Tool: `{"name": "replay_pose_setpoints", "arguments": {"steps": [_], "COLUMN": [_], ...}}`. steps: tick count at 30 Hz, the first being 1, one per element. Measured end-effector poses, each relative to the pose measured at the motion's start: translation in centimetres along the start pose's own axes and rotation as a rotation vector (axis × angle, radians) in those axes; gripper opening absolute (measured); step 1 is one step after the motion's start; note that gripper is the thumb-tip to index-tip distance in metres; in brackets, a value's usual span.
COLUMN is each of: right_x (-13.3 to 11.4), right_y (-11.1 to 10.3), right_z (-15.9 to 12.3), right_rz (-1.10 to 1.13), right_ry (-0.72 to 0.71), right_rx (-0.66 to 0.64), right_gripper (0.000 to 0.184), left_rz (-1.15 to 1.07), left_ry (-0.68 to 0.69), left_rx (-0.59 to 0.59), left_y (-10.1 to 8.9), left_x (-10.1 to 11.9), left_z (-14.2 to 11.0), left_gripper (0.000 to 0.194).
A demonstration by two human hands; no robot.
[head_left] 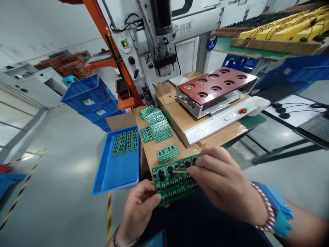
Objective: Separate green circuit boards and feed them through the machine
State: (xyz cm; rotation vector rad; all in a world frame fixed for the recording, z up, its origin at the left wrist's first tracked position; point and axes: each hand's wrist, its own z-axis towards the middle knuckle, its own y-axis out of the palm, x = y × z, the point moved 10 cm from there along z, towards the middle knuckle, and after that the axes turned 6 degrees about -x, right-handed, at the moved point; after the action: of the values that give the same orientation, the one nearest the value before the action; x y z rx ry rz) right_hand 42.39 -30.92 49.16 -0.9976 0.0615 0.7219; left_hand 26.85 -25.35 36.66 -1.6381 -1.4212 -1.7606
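Note:
My left hand (141, 208) grips a green circuit board (171, 188) by its left end, thumb on top. The board is tilted toward me and carries rows of small parts, with round black components along its far edge. Over the right part of the board, my right hand (223, 181) pinches a thin wooden stick (180, 172). The stick's tip meets one of the black components near the left. My right fingers hide the board's right end. Just beyond lies a smaller-looking green circuit board (168, 153) on the bench.
Stacked green boards (159, 124) lie on the wooden bench (147, 150). To the left, a blue tray (117, 175) holds more boards. A white machine (133, 56) stands behind, with a red-brown fixture plate (216, 83) and a red button (243, 110) at right. Blue crates (88, 99) are stacked at left.

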Motion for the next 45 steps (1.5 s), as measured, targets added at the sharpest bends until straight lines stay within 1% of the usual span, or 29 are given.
{"name": "replay_pose_setpoints", "arguments": {"steps": [10,15,24,30,36,45], "right_x": [0.3,0.08,-0.35,-0.1,-0.21,-0.34], "right_y": [-0.4,0.01,0.03,0.22,0.29,0.11], "right_z": [0.03,0.03,0.13,-0.21,-0.33,-0.23], "right_rz": [-0.024,0.011,0.022,0.022,0.017,0.003], "right_ry": [0.009,0.007,0.004,0.009,0.014,0.01], "right_rx": [0.025,-0.004,-0.005,-0.016,-0.017,-0.008], "right_gripper": [0.016,0.016,0.016,0.016,0.017,0.016], "left_rz": [-0.013,-0.007,-0.001,0.026,0.025,-0.009], "left_ry": [-0.007,0.013,0.0,0.006,0.0,0.017], "left_rx": [0.016,0.026,0.013,0.028,0.056,0.009], "left_y": [-0.05,-0.13,-0.07,-0.11,-0.59,-0.14], "left_x": [0.12,0.18,0.12,0.21,-0.03,0.06], "left_z": [-0.06,-0.03,-0.09,-0.18,-0.16,-0.13], "left_gripper": [0.009,0.008,0.007,0.007,0.01,0.006]}}
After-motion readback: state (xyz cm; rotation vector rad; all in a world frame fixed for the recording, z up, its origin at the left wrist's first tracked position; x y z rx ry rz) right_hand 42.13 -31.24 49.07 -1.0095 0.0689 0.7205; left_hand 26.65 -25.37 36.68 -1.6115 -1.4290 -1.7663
